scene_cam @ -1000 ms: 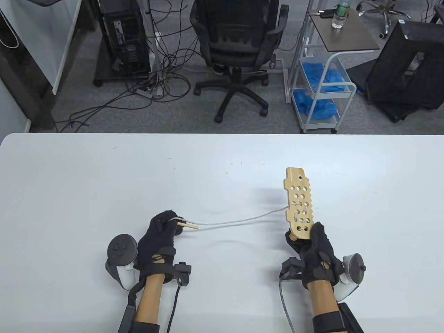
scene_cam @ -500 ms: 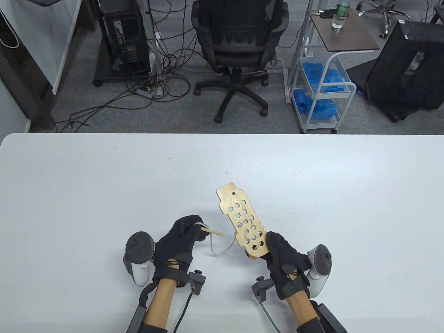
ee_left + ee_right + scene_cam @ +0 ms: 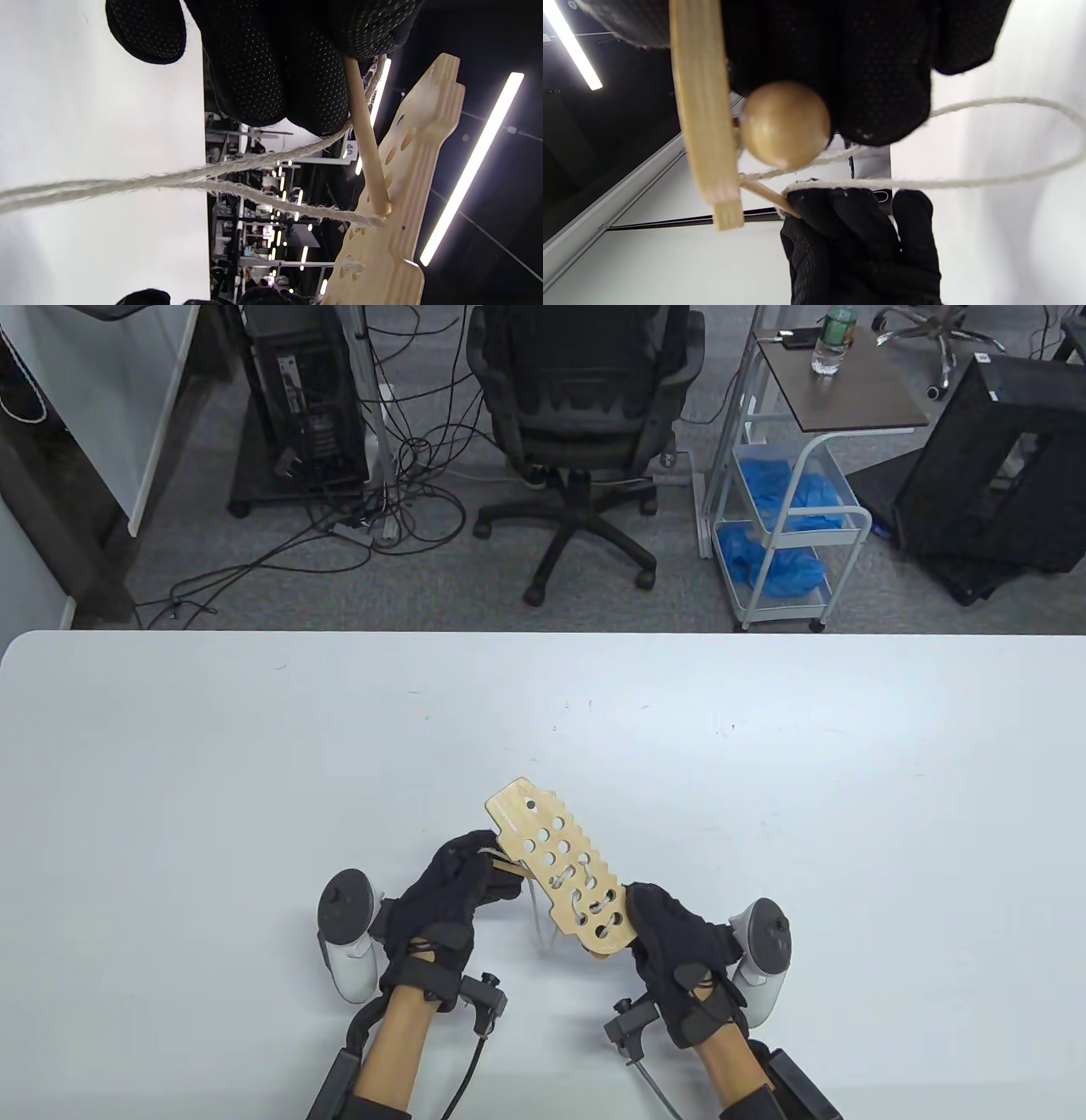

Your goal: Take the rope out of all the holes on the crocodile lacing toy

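Observation:
My right hand [image 3: 653, 916] grips the near end of the wooden crocodile board [image 3: 556, 861], which is raised off the table and tilted up to the left. White rope [image 3: 538, 918] is laced through several holes near that end and hangs in a slack loop under the board. My left hand [image 3: 490, 875] pinches the rope's wooden needle [image 3: 506, 864]. In the left wrist view the needle [image 3: 365, 140] has its tip at a hole on the board [image 3: 403, 220], beside the rope [image 3: 169, 182]. The right wrist view shows the board's edge [image 3: 700, 106], a wooden bead [image 3: 785, 123] and the rope loop [image 3: 1009, 140].
The white table [image 3: 254, 780] spreads wide around both hands. Beyond its far edge stand an office chair [image 3: 585, 415], a cart with blue bags [image 3: 785, 526], and cables on the floor.
My right hand carried the board left and closer to my left hand. The taut rope went slack into a loop. The needle tip now meets the board's underside.

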